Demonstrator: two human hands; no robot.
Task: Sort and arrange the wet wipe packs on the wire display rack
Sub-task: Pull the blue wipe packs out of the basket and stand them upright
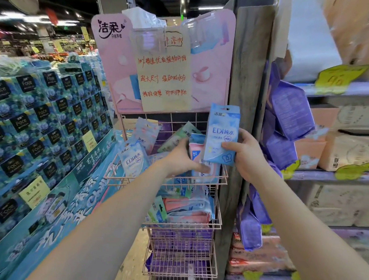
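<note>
Pink wire rack [218, 224] — shop aisle; right hand [247, 154] grips blue pack [222, 133].

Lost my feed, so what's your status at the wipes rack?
Right hand holding blue EDI pack upright. Left hand on packs in top basket. Nothing blocking.

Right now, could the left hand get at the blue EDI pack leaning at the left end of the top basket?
Probably yes: the left hand is already in the top basket, and the blue EDI pack leans uncovered beside it.
</note>
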